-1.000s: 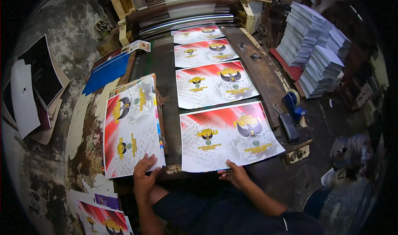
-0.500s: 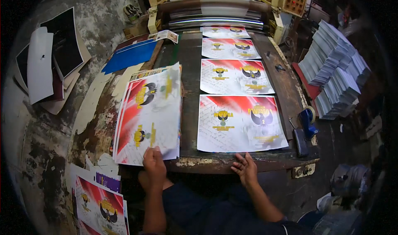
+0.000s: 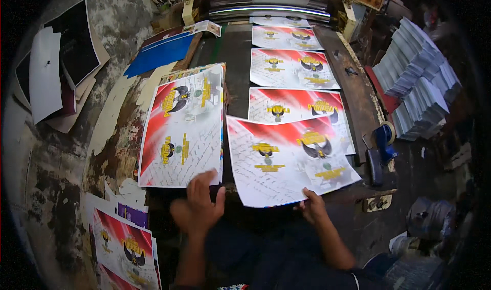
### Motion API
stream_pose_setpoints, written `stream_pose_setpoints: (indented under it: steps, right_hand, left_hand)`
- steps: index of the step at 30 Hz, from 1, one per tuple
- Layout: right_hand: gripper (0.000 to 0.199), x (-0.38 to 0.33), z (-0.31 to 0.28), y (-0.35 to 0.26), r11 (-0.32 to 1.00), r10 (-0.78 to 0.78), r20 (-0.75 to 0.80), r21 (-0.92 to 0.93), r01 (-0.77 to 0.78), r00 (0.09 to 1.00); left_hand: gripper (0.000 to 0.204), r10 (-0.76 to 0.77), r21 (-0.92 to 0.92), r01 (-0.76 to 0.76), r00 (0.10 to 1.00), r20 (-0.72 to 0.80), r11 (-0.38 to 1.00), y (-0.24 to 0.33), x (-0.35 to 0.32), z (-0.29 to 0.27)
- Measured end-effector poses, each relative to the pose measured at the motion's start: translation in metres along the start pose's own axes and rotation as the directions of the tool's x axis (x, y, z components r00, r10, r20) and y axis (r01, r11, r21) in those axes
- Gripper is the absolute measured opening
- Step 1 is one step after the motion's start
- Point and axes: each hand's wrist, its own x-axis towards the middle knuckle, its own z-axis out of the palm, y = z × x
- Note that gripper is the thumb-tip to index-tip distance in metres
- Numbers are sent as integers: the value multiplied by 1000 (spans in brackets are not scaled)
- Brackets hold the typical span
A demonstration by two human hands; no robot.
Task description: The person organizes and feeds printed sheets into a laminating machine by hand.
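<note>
At the tabletop's near edge, right hand [image 3: 313,208] pinches a thin, floppy, likely slippery printed sheet [image 3: 289,159] by its near edge; left hand [image 3: 198,208] hovers open-fingered.

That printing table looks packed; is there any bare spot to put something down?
A dark strip lies bare between the stacked sheets on the left and the row of printed sheets. The worn right edge is bare beside them. Nearer, the right hand holds the front sheet and the left hand crowds the stack.
</note>
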Motion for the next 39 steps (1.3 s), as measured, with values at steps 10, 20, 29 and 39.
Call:
stream_pose_setpoints:
  steps: [10,20,29,39]
  right_hand:
    - [25,4,-36,9,998,62,-139,-8,-63,988]
    - [42,33,-55,-3,985,143,-155,-77,-156,978]
    - [51,28,-48,-33,992,112,-10,-51,-112,994]
    - [46,57,-40,-37,994,-62,-65,88,67,996]
  left_hand:
    - [66,-543,-316,572,820,183,757,-59,29,48]
    - [61,-585,-386,793,608,537,471,-89,85,79]
    - [44,-496,-425,522,850,178,740,-57,51,73]
    - [27,-529,-314,485,846,-66,816,-13,18,65]
